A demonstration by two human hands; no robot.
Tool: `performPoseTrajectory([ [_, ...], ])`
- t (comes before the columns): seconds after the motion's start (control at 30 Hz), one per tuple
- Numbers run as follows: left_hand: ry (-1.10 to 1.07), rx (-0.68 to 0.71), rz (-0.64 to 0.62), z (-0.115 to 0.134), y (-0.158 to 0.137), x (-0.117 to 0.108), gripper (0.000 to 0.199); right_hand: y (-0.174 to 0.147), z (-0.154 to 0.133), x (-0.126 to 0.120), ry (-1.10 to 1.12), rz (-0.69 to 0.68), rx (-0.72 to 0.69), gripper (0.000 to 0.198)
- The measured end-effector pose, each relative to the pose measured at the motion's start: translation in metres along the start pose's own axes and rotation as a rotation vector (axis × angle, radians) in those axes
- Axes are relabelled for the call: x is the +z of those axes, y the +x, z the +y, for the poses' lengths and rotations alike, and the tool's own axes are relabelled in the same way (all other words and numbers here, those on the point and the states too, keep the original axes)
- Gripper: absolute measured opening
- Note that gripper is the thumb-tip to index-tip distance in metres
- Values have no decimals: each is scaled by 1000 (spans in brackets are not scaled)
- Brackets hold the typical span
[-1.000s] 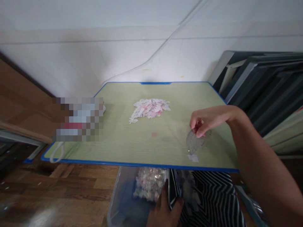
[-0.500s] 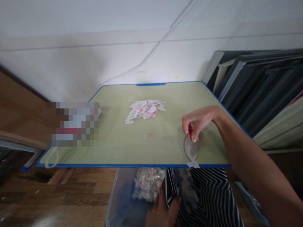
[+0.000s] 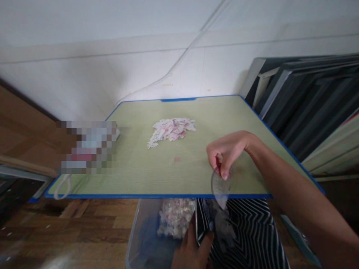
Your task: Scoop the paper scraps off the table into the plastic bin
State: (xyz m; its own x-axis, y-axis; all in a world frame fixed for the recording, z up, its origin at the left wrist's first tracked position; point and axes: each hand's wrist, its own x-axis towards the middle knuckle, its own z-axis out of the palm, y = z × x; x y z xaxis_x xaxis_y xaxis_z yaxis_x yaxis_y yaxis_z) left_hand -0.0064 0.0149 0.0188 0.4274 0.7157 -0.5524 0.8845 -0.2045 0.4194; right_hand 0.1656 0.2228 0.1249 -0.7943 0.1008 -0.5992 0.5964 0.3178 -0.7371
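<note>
My right hand [image 3: 227,152] pinches a clear plastic protractor [image 3: 219,186] by its top edge, with the lower part hanging past the near edge of the green table [image 3: 146,175]. A small white paper scrap [image 3: 223,203] sits at the protractor's lower tip, over my striped lap. A heap of pink and white paper scraps [image 3: 171,131] lies in the middle of the table. My left hand [image 3: 191,248] is below the table, gripping the rim of a clear plastic bin [image 3: 137,239] that holds more scraps [image 3: 176,218].
A blurred-out object [image 3: 87,147] lies at the table's left edge, with a white cord loop [image 3: 60,186] at the near left corner. Dark folded frames [image 3: 305,101] lean against the wall on the right. Wooden floor [image 3: 70,231] lies below, a white wall behind.
My right hand has drawn the protractor leftward and toward me, from flat on the table to overhanging its near edge, and the white scrap went with it. The left hand stayed on the bin.
</note>
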Motion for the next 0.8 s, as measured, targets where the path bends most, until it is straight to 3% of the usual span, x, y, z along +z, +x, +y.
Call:
performPoseTrajectory([
  [0.07, 8, -3, -11, 0, 1, 1, 64, 5, 8, -4, 42, 182, -69, 19],
  [0.2, 41, -17, -31, 2, 2, -1, 64, 20, 24, -12, 169, 711, -126, 22],
  [0.33, 43, -38, -37, 6, 1, -6, 56, 35, 30, -13, 165, 964, -65, 21],
  [0.5, 43, -7, -14, 5, 0, -5, 46, 46, 19, -5, 175, 969, -36, 16],
  [0.8, 58, -3, 41, 8, -3, -6, 43, 57, -11, 22, 37, 743, -108, 22],
])
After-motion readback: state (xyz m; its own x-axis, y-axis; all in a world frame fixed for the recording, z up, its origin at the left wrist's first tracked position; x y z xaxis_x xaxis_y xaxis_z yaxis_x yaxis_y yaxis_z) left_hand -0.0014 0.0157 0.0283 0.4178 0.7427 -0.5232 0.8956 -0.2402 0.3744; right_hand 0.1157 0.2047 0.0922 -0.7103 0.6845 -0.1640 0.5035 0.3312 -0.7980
